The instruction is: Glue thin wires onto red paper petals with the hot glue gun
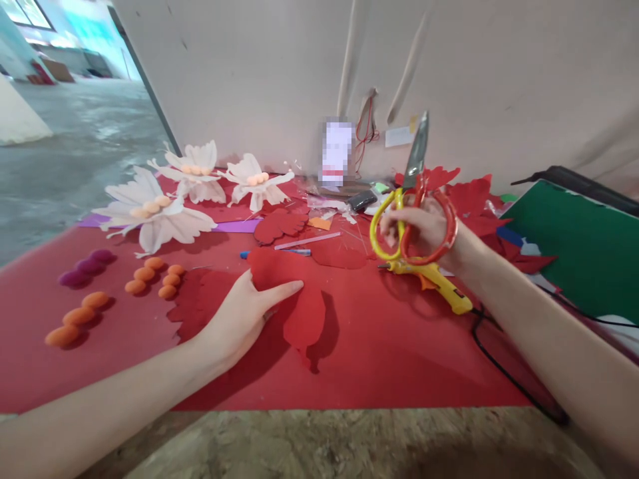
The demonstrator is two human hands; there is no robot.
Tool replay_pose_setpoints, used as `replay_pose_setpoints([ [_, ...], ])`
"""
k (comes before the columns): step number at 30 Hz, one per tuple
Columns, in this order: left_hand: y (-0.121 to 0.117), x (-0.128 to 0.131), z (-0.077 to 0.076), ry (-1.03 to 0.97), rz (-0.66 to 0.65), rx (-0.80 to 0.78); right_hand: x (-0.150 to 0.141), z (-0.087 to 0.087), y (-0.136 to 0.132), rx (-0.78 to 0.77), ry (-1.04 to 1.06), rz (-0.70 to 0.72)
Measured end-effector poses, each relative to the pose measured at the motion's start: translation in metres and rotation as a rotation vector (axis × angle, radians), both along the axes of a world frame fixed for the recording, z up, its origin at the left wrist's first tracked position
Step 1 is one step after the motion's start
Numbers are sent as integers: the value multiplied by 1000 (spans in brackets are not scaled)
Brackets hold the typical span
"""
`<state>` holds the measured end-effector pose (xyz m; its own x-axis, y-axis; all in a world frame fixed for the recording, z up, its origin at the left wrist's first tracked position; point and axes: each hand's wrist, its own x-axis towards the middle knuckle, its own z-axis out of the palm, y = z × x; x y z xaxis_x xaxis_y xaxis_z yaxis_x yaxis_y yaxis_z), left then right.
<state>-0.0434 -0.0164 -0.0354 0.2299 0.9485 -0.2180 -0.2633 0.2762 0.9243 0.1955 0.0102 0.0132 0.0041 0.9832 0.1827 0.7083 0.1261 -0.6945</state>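
My left hand [242,306] is closed on a red petal-shaped cutout [304,303], thumb on top, fingers mostly hidden behind it. The cutout's narrow end hangs down over the red work surface. In my right hand [424,223] is a pair of scissors [415,163] with one yellow and one red handle loop, held up with the blades pointing upward and together. Just below that hand lies a yellow glue gun [449,293] with a black cord. A darker red sheet with a scalloped edge [194,299] lies beside my left forearm.
White flowers with orange centres [154,209] stand at the back left. Orange balls [80,316] and purple balls [87,266] lie in rows at left. A blue pen [244,254], a phone [337,153] and a red scalloped cutout [279,227] are further back. A green board [574,246] is at right.
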Motion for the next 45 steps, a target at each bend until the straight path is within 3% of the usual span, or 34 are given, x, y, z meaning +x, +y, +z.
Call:
replay_pose_setpoints([
  [4, -6, 4, 5, -46, 2, -8, -37, -10, -32, -171, 300, 178],
  [8, -12, 8, 7, -99, -60, 55, -58, -12, -51, -286, 434, 159],
  [16, -13, 13, 10, -112, -105, 91, -60, -7, -56, -185, 483, 20],
  [21, -10, 19, 12, 95, -148, 141, -55, -8, -58, -123, 505, -48],
  [24, -4, 21, 17, 106, -107, 198, -49, -12, -58, -74, 581, -53],
  [29, 18, 20, 33, 40, -3, 262, -37, -17, -55, 7, 687, 74],
  [37, 53, 14, 62, -86, 246, 314, -32, -29, -52, -259, 979, 428],
  [41, 60, 10, 64, -216, 272, 294, -32, -25, -60, -478, 931, 524],
  [45, 63, 8, 66, -275, 294, 225, -35, -14, -69, -541, 781, 564],
])
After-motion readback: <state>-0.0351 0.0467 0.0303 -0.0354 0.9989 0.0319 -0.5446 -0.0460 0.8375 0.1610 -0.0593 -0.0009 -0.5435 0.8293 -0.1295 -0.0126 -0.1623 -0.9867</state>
